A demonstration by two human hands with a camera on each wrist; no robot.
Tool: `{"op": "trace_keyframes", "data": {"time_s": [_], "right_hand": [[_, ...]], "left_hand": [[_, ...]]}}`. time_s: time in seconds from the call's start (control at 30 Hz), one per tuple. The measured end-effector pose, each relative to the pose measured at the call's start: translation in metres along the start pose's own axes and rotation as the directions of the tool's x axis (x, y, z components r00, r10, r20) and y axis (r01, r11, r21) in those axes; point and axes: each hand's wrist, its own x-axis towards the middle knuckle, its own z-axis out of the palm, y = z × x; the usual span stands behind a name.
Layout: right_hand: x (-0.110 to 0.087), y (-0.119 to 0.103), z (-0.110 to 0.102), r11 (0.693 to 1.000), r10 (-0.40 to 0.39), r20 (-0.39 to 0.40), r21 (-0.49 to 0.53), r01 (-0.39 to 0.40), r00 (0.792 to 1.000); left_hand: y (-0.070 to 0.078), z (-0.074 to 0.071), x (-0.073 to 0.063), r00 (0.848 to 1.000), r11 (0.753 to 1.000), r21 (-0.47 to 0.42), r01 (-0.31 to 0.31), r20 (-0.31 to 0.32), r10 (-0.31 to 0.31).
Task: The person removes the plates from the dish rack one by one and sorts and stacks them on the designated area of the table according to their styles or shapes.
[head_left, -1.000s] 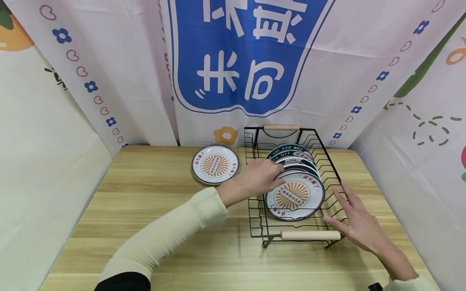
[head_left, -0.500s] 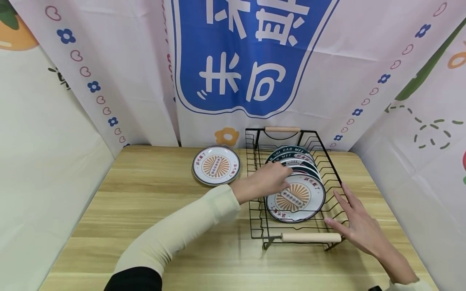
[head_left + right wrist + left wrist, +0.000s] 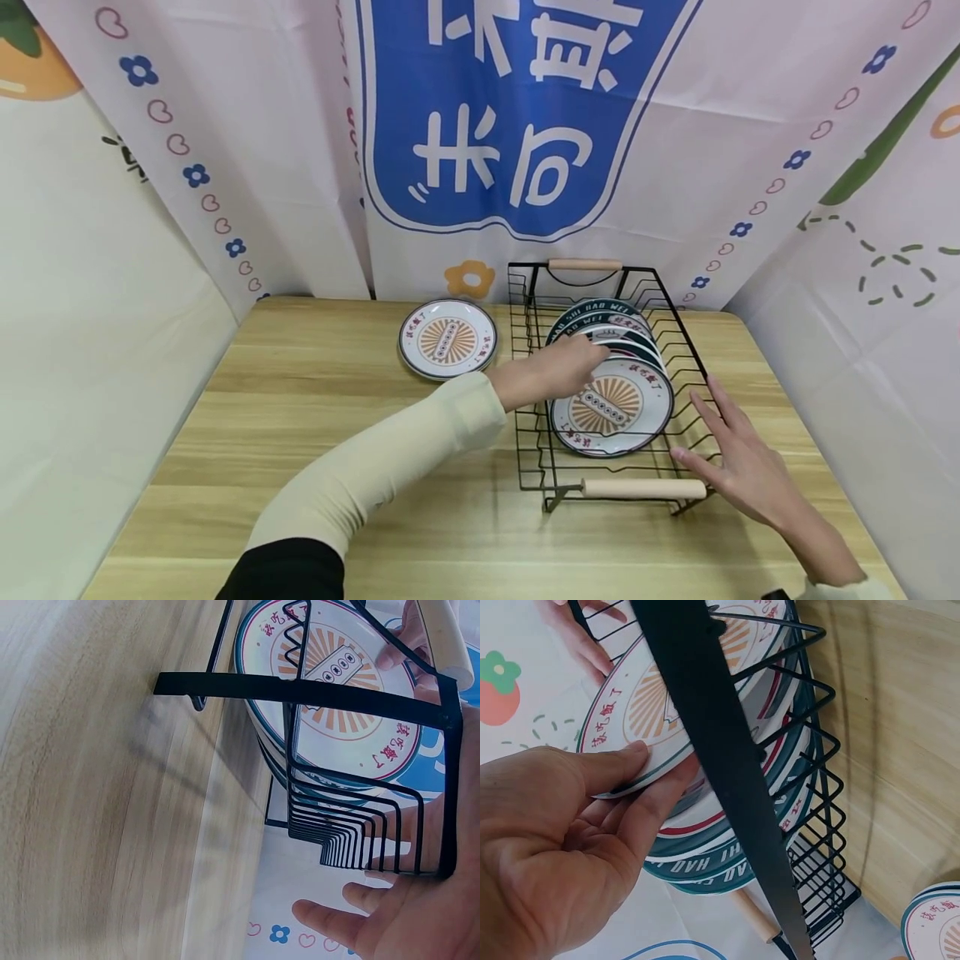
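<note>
A white plate (image 3: pixel 617 410) with an orange sunburst and red characters stands tilted at the front of a black wire dish rack (image 3: pixel 643 489). My left hand (image 3: pixel 561 369) pinches its upper rim, thumb (image 3: pixel 622 766) on the printed face and fingers behind, as the left wrist view shows. Several green-and-white plates (image 3: pixel 592 310) stand in a row behind it. At the rack's right side my right hand (image 3: pixel 750 462) rests with spread, fairly straight fingers by the wires. In the right wrist view, those fingers (image 3: pixel 330 919) reach along the rack's outer side.
To the left of the rack, a small stack of matching plates (image 3: pixel 447 339) lies flat on the wooden table (image 3: pixel 300 417). A printed cloth (image 3: pixel 480 167) hangs behind the table, with white sheets at both sides. Wooden handles cap the rack's two ends.
My left hand has moved a little to the right along the front plate's upper rim. The right hand stays by the rack, and the stacked plates have not moved.
</note>
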Motion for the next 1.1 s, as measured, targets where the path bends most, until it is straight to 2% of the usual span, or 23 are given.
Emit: {"op": "trace_keyframes", "data": {"time_s": [0.13,0.67,1.1], "right_hand": [[0.000,0.001,0.000,1.000,-0.003,-0.009,0.000,0.003,1.000],[0.001,0.000,-0.002,1.000,-0.006,-0.007,-0.005,0.006,1.000],[0.000,0.000,-0.001,1.000,-0.002,-0.013,-0.001,0.002,1.000]], "left_hand": [[-0.001,-0.001,-0.002,1.000,1.000,-0.026,-0.008,0.001,0.008],[-0.001,-0.003,-0.008,0.999,0.999,-0.018,-0.031,-0.044,0.030],[0.001,-0.025,-0.020,0.990,0.999,0.019,-0.034,-0.138,0.037]]}}
